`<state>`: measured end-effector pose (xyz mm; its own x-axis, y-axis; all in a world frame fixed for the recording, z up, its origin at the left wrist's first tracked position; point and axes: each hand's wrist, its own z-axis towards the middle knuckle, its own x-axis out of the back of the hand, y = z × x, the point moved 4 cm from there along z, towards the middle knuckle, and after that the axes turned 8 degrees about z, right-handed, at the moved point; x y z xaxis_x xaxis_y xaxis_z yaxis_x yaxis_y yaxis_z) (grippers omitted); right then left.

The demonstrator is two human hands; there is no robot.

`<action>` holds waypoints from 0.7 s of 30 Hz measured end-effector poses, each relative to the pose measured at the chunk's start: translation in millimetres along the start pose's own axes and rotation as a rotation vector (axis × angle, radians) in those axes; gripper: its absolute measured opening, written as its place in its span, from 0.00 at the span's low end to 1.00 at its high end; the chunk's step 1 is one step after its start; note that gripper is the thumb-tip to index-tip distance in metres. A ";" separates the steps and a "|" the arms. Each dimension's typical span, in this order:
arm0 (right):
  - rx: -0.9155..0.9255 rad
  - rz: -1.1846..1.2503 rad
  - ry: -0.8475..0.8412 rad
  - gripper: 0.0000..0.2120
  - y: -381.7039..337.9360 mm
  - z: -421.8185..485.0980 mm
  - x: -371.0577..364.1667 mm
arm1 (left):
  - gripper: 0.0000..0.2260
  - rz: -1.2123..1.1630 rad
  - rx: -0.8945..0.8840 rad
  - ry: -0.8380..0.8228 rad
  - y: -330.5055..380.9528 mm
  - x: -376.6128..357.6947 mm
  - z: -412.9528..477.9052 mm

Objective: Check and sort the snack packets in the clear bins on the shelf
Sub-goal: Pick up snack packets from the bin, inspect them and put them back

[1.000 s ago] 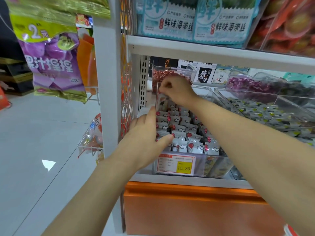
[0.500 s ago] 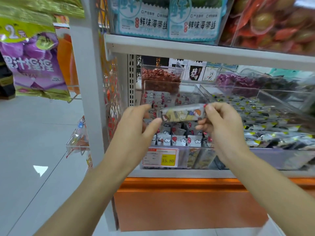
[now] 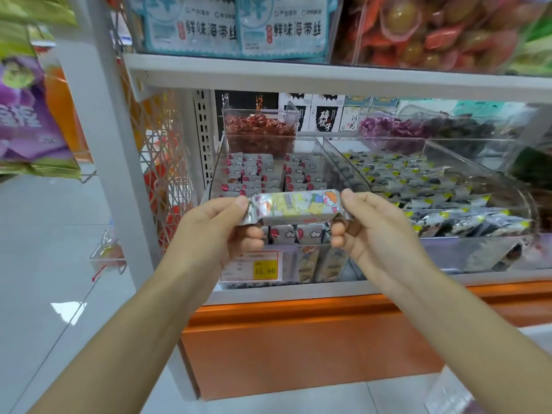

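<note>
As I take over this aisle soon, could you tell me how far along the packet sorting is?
Looks done: red-dot packets stand in tidy rows in the left bin. In hand: the left hand and right hand pinch a cartoon-printed packet by its ends. Left: placing it; the right bin's yellow-cornered packets lie loosely heaped.

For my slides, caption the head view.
Left hand and right hand pinch a cartoon-printed snack packet by its ends before a clear bin.

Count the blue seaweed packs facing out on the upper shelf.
2. The left blue pack stands near the left end of the upper shelf; the right blue pack is directly beside it. More may be hidden behind them.
</note>
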<state>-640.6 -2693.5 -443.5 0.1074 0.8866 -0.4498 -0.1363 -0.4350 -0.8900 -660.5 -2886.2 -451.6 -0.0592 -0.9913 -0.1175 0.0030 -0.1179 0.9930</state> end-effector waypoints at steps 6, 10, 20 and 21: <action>0.012 -0.014 -0.024 0.05 1.8 2.5 0.8 | 0.07 -0.094 0.033 0.015 0.4 -0.4 -0.7; 0.074 -0.041 -0.155 0.12 -1.0 -1.4 -4.4 | 0.07 -0.085 0.035 0.088 0.0 4.6 0.2; 0.192 -0.067 -0.005 0.02 -5.3 -3.1 -1.5 | 0.06 0.045 -0.118 -0.034 8.0 -7.3 -8.3; 0.193 -0.061 0.009 0.02 -5.4 -3.1 -0.7 | 0.06 0.135 -0.173 -0.031 9.8 -7.8 -9.7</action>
<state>-636.9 -2692.3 -438.6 0.1302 0.9086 -0.3969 -0.3150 -0.3417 -0.8855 -650.3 -2880.2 -441.0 -0.0775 -0.9968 0.0197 0.1842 0.0051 0.9829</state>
